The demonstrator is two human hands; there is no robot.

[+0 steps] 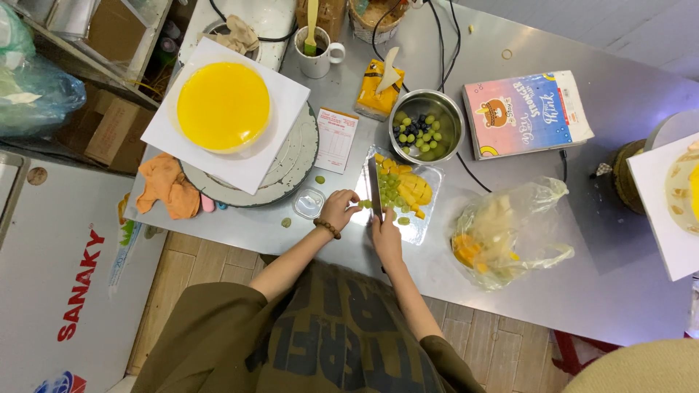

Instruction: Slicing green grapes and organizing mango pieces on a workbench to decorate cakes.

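Two hands over clear plastic tray (429,218): left hand (339,209) pinches round green grape (362,204), right hand (386,234) grips knife (373,191).

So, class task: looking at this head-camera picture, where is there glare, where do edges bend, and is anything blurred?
Head view: soft glare whitens the steel table at top right; the table edges bow, a wide-lens effect; the left hand and right hand look slightly soft, the yellow cake sharp; shadows are faint.

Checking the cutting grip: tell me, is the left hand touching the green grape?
Touching. The head view shows the left hand with its fingertips pinching the green grape at the clear tray's edge.
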